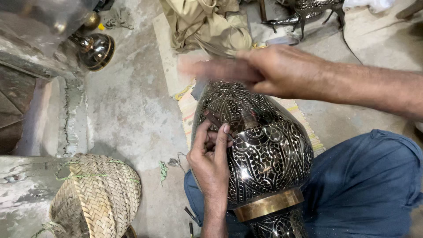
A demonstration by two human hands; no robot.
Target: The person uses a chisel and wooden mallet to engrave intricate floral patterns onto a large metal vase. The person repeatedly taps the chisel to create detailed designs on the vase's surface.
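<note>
Engraved black-and-silver metal vase (pixel 260 150), large and bulbous with a plain brass band near its neck, lies tilted across the person's lap, resting against the blue trouser leg (pixel 365 185). The left hand (pixel 211 154) comes up from below with the wrist bent, fingers curled and pinched together against the vase's left flank; it seems to grip a small tool against the pattern, but the tool itself is too hidden to make out. The right hand (pixel 246 70) reaches in from the right on an outstretched forearm, held just above the vase's upper end; its fingers are blurred, so whether they clasp anything cannot be told. No labels or packages show. A woven straw basket (pixel 94 198) sits on the concrete floor (pixel 128 110) to the left, well apart from the vase. A dark round metal pot (pixel 97 50) stands at upper left, and folded khaki cloth (pixel 207 24) lies beyond the hands.
</note>
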